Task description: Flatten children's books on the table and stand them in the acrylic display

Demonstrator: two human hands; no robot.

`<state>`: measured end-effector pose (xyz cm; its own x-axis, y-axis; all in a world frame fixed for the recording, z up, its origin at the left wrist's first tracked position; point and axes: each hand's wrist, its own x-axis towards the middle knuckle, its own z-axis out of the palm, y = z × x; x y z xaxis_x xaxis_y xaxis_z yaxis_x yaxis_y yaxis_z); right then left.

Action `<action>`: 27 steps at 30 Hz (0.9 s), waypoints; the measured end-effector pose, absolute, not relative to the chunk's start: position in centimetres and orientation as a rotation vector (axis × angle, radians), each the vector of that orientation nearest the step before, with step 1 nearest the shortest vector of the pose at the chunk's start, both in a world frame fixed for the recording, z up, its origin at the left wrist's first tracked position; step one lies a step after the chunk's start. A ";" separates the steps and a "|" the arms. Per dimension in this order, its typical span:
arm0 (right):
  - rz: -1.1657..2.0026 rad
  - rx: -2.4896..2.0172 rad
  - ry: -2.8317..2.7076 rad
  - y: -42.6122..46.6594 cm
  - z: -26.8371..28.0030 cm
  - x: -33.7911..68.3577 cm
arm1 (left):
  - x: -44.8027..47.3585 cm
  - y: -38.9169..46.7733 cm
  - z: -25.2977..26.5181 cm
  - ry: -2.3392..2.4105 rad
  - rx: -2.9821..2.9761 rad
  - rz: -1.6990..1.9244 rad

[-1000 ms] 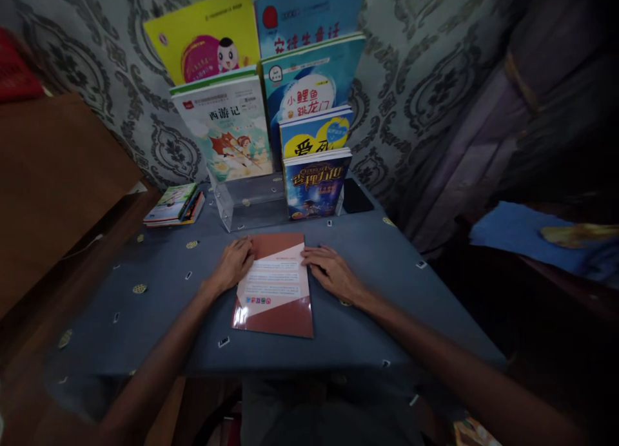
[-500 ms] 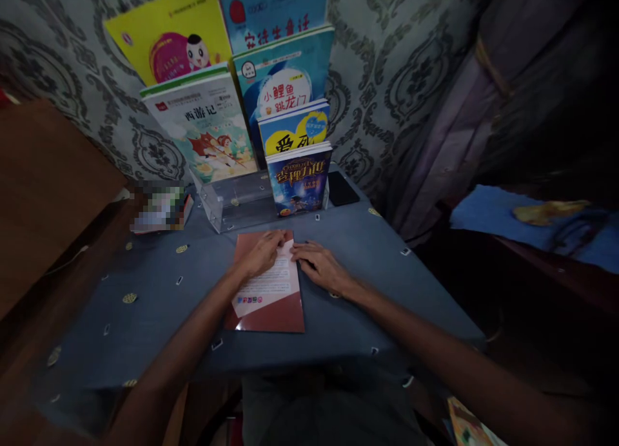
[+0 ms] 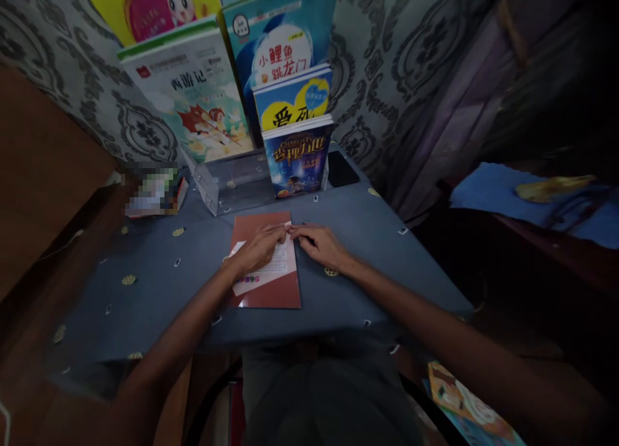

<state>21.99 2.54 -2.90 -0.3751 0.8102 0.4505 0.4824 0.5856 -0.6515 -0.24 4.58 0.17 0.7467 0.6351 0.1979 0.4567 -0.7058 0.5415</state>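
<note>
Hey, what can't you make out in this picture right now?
All in the head view:
Some print on the flat book: hidden by the left hand.
Its remaining fine print: too small.
Whether the right hand grips the book's edge: fingertips too small and dim.
Yellow book, top: cut off by the upper edge.
Stacked books' titles: blurred by pixelation.

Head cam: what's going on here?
A person has the left hand laid across a red-brown and white book lying flat on the tablecloth. The right hand reaches its right edge, fingers close to the left hand's; whether they grip is unclear. Behind, other books stand upright at a clear rack.
</note>
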 end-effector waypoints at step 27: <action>0.426 -1.044 -2.115 2.0 -2.7 21.8 | -5.4 -5.2 1.7 0.837 2.294 0.529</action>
